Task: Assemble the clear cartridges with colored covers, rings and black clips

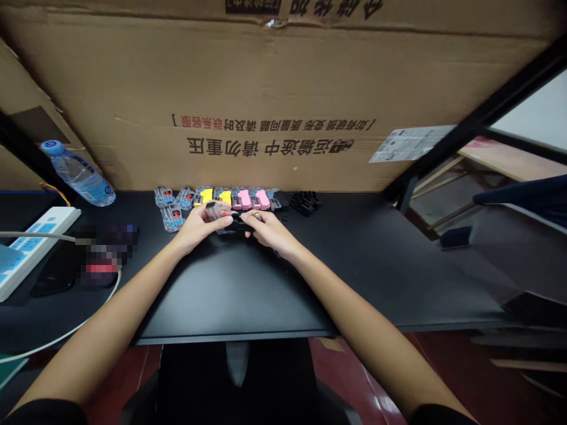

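My left hand is closed on a small clear plastic toy gun with a red part inside, lifted just over the black table. My right hand meets it from the other side, thumb and fingers pinched at a black piece between the two hands. A brass-coloured bit shows at the right fingertips, and something dark blue peeks out below that palm; I cannot make out what they are. Behind the hands stand several small toy guns: clear ones, yellow ones and pink ones.
Black plastic parts lie right of the row. A tall cardboard sheet walls off the table's back. On the left are a water bottle, a white power strip, a black phone-like object and a white cable.
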A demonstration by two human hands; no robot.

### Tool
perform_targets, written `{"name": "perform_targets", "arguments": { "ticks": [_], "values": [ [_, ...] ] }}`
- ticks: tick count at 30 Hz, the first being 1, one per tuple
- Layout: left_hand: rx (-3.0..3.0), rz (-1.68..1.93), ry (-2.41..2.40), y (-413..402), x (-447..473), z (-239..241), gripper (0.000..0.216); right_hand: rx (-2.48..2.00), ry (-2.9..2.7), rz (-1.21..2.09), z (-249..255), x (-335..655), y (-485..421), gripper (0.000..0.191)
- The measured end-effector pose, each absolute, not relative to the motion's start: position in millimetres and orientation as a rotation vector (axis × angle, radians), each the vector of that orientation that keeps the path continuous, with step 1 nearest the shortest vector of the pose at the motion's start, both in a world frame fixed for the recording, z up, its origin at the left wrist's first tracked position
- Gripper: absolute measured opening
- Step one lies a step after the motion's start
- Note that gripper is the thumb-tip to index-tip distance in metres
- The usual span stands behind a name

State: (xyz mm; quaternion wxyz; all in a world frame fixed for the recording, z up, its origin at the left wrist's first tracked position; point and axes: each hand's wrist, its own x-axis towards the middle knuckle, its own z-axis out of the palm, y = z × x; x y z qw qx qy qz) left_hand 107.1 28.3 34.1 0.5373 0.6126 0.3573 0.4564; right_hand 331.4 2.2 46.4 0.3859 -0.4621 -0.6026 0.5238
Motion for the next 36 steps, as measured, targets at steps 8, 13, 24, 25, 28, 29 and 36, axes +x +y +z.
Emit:
{"name": "perform_targets", "arguments": {
  "ticks": [8,13,24,25,28,29,36],
  "values": [
    [1.640,0.967,0.870,25,103,36,0.043,-1.228,-1.816,1.094,40,331,3,0.024],
    [1.655,0.861,0.867,25,105,31,0.042,-1.280,-1.643,0.718,56,335,0,0.025],
    [1.709,0.840,0.856,25,106,26,0.066,-1.099,-1.372,1.140,63,336,-4,0.070],
    [1.713,0.827,0.864,25,106,26,0.068,-1.098,-1.364,1.141,64,336,-4,0.067],
    [1.756,0.770,0.898,25,105,27,0.066,-1.121,-1.345,1.115,66,334,-2,0.059],
    [1.772,0.758,0.909,25,105,27,0.065,-1.125,-1.347,1.113,66,334,-2,0.055],
    [1.801,0.747,0.937,25,105,26,0.069,-1.069,-1.442,1.178,64,334,-1,0.026]
  ]
}}
